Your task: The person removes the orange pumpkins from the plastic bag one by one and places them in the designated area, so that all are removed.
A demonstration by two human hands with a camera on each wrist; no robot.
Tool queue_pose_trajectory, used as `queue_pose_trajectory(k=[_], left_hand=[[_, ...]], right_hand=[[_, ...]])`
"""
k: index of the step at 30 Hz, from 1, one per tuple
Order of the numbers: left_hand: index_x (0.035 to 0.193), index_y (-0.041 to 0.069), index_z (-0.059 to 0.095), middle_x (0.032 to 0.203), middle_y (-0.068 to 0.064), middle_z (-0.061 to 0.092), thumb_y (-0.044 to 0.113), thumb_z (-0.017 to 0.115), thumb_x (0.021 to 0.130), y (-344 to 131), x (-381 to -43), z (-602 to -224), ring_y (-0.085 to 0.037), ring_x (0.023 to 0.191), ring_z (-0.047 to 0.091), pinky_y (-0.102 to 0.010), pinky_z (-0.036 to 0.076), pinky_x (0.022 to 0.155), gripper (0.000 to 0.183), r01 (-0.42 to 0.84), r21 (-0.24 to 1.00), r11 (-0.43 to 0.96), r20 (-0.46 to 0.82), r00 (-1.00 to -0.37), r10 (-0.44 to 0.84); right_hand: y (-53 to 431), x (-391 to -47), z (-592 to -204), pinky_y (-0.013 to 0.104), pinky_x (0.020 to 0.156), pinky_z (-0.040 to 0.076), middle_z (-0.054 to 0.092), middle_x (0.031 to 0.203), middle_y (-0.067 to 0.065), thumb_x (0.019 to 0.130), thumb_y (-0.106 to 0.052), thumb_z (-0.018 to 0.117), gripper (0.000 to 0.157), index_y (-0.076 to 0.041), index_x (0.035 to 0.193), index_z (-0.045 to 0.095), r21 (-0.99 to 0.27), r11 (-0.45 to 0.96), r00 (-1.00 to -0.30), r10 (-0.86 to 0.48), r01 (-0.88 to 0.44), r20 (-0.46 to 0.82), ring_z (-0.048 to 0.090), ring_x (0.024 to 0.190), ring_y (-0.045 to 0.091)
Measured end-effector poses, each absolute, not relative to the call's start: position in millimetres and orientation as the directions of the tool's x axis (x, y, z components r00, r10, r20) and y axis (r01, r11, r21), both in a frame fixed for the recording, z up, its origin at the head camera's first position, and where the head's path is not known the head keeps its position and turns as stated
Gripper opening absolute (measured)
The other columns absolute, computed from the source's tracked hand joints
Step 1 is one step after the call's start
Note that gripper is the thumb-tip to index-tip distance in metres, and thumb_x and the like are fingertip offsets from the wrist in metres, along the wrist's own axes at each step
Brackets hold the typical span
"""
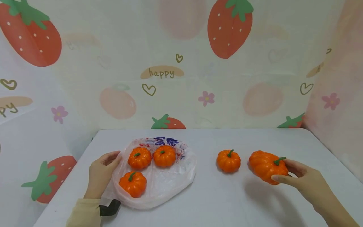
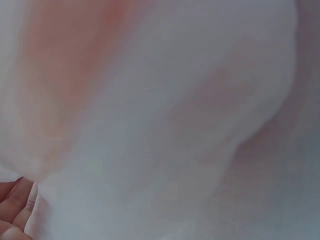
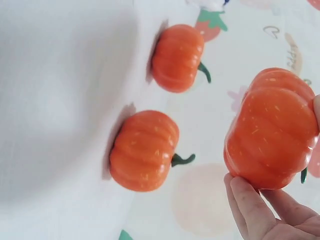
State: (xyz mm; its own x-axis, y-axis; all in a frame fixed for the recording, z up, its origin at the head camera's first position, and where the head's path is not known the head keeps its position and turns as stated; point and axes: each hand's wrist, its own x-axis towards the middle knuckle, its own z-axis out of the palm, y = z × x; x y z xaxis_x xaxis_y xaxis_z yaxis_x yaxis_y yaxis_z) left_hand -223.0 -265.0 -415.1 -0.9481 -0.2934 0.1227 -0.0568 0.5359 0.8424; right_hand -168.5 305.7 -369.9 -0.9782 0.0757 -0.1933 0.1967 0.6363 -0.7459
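Note:
On the left, my left hand (image 1: 100, 173) pinches the rim of a clear white plastic bag (image 1: 170, 186). Three small orange pumpkins with green stems lie in the bag's open mouth: a left one (image 1: 139, 158), a right one (image 1: 164, 156) and a front one (image 1: 133, 184). Blurred plastic fills most of the left wrist view, with curled fingers (image 2: 17, 205) at its corner. My right hand (image 1: 307, 181) holds another pumpkin (image 3: 272, 130) above the table, thumb and fingers around it. Beyond it stand two pumpkins, a farther one (image 3: 177, 58) and a nearer one (image 3: 144, 151), which the held one partly hides in the head view.
The white table (image 1: 210, 195) ends at a back cloth (image 1: 198, 110) printed with strawberries, flowers and hearts. A black strap (image 1: 110, 208) is at the left wrist, beside the bag. Bare tabletop lies between the bag and the standing pumpkins.

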Motion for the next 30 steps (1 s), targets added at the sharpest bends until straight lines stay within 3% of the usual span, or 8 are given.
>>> queue_pose_trajectory(k=[9, 18, 30], left_hand=[[0.134, 0.009, 0.062, 0.134, -0.015, 0.064, 0.05, 0.058, 0.097, -263.1, -224.2, -416.1, -0.029, 0.12, 0.062, -0.005, 0.051, 0.083, 0.055, -0.078, 0.851, 0.52, 0.098, -0.948, -0.303], [0.136, 0.009, 0.06, 0.136, -0.015, 0.063, 0.051, 0.056, 0.098, -262.4, -224.2, -416.7, -0.029, 0.123, 0.061, -0.029, 0.049, 0.098, 0.056, -0.097, 0.843, 0.529, 0.081, -0.95, -0.303], [0.134, 0.009, 0.061, 0.135, -0.015, 0.064, 0.051, 0.056, 0.097, -263.6, -224.1, -418.7, -0.03, 0.123, 0.061, -0.028, 0.051, 0.097, 0.056, -0.09, 0.836, 0.541, 0.089, -0.951, -0.296]], right_hand=[[324.5, -169.0, -360.0, 0.075, 0.103, 0.029, 0.019, 0.161, 0.021, 0.091, -0.054, 0.065, 0.093, -0.01, 0.159, 0.019, -0.756, 0.613, -0.973, 0.122, 0.229, -0.196, 0.016, 0.147, 0.049], [340.3, -173.8, -363.3, 0.076, 0.104, 0.027, 0.015, 0.16, 0.023, 0.09, -0.056, 0.065, 0.097, -0.009, 0.159, 0.015, -0.745, 0.618, -0.967, 0.19, 0.251, -0.168, 0.014, 0.147, 0.051], [353.0, -186.5, -367.8, 0.077, 0.103, 0.028, 0.019, 0.159, 0.028, 0.089, -0.054, 0.068, 0.096, -0.004, 0.157, 0.022, -0.764, 0.589, -0.954, 0.277, 0.264, -0.115, 0.017, 0.145, 0.055]])
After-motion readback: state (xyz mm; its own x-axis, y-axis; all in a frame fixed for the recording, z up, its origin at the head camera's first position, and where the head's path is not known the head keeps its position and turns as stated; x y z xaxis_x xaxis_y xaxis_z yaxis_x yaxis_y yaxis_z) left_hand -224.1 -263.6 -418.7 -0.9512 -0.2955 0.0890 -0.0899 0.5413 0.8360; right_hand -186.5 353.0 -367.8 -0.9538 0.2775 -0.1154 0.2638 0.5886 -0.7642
